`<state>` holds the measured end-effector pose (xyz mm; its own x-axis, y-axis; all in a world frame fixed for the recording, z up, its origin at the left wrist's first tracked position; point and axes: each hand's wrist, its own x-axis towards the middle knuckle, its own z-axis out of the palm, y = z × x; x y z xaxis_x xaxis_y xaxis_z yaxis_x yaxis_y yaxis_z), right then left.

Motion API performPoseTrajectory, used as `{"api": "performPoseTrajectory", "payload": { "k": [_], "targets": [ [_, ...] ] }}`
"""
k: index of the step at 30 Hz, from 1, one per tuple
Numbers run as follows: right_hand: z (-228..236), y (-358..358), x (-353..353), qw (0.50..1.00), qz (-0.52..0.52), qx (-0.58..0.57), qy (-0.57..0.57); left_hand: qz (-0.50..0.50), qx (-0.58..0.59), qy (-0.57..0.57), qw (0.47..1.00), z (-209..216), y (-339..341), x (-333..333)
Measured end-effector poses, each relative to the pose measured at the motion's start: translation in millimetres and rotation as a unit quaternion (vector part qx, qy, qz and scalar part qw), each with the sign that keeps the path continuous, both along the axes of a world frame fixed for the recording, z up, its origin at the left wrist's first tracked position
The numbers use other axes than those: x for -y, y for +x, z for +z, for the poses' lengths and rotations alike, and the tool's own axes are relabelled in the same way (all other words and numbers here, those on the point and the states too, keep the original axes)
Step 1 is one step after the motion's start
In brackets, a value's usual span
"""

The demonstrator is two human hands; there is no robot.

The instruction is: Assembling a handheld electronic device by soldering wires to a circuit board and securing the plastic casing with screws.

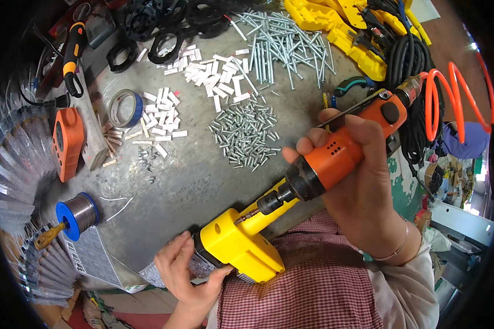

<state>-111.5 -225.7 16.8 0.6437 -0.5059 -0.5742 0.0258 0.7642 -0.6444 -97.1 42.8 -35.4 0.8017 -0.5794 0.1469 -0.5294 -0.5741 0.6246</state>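
Note:
My right hand (370, 197) is wrapped round an orange air screwdriver (335, 156) with a black nose. Its bit slants down and left to a yellow plastic tool housing (225, 233), with the tip at a hole in the housing's top. Whether the tip sits on a screw is too small to tell. My left hand (184, 268) grips the housing at its left end, where a black part shows, with the thumb along the lower side. The housing lies at the table's near edge, against my checked apron (318, 268). A coiled orange air hose (460, 96) runs from the screwdriver's rear end.
Short screws (246, 131) lie heaped mid-table, with long screws (285, 46) behind. White strips (162, 115), a tape roll (125, 108) and black rings (166, 46) lie left of them. A solder spool (78, 215) stands left. Yellow shells (357, 52) and black cables (409, 71) fill the far right.

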Motion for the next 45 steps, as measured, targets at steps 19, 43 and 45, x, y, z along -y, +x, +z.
{"api": "performPoseTrajectory", "payload": {
  "k": [19, 43, 45],
  "targets": [
    [-0.2, -4.1, -4.5, 1.0, -0.023, 0.008, 0.01, -0.007, -0.001, 0.009, 1.0, -2.2, -0.2, -4.4],
    [-1.9, -1.8, -2.3, 1.0, -0.007, 0.006, -0.006, -0.013, -0.006, 0.008, 1.0, -6.2, -2.4, -9.1],
    [-0.9, -1.0, -2.6, 1.0, -0.005, -0.008, 0.001, -0.015, -0.006, 0.01, 1.0, -5.6, -1.9, -9.0]
  ]
}}
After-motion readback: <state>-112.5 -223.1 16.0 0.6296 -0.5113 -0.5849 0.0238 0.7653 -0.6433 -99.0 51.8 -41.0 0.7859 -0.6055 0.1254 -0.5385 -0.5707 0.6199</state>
